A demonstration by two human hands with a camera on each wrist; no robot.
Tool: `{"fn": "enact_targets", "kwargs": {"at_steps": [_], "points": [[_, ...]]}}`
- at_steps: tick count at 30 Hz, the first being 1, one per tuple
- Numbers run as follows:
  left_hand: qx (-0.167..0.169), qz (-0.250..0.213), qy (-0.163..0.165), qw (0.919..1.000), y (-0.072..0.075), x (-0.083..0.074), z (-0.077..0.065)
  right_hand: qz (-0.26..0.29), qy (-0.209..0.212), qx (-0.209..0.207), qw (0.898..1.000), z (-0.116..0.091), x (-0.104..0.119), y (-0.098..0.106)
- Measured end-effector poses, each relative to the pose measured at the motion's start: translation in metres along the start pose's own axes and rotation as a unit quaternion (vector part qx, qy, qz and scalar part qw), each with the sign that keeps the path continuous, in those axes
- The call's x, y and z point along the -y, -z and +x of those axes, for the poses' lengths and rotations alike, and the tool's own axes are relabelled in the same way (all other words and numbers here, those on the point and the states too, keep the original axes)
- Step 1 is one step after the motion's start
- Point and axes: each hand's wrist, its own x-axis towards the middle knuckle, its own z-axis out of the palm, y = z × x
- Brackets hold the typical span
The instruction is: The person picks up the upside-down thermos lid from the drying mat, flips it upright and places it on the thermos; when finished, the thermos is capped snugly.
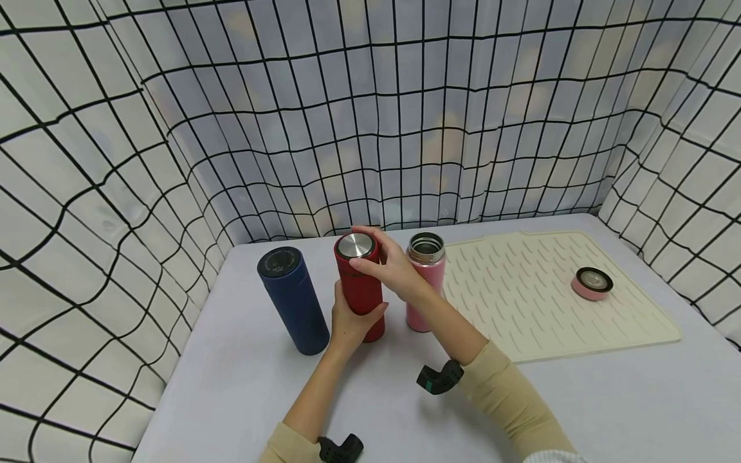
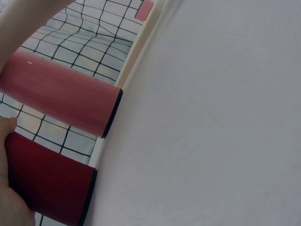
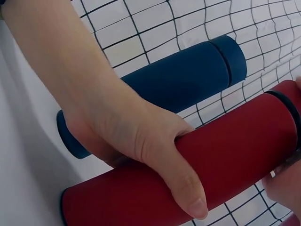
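A red thermos [image 1: 361,292] with a steel-topped lid [image 1: 356,245] stands upright on the table. My left hand [image 1: 349,325] grips its body, thumb across the front, as the right wrist view also shows. My right hand [image 1: 398,269] holds the lid between thumb and fingers; some of those fingers are hidden behind it. To the left stands a capped blue thermos [image 1: 294,302]. Just right of the red one is a pink thermos [image 1: 429,273] with its steel mouth uncovered, partly behind my right forearm.
A cream ribbed mat [image 1: 521,289] lies on the right side of the white table [image 1: 231,399]. On it sits a small pink lid [image 1: 592,283] with a dark rim. Black netting [image 1: 376,135] over pale cloth encloses the back and sides.
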Motion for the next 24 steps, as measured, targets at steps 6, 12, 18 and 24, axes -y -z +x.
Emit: {"fn": "enact_targets", "kwargs": {"at_steps": [6, 12, 18, 24], "points": [[0.0, 0.004, 0.0, 1.0, 0.002, -0.023, -0.005, -0.003, -0.004, 0.009, 1.0, 0.0, 0.002, 0.001], [0.0, 0.014, 0.0, 0.9999, 0.003, -0.039, -0.01, -0.017, -0.021, 0.002, 1.0, 0.0, 0.002, 0.002], [-0.002, 0.009, -0.008, 0.9999, 0.003, -0.039, -0.011, -0.002, -0.024, 0.013, 1.0, -0.001, 0.004, 0.002], [0.0, 0.01, 0.001, 0.9999, 0.003, -0.04, -0.011, -0.019, -0.028, -0.011, 0.999, -0.001, 0.003, 0.001]]}}
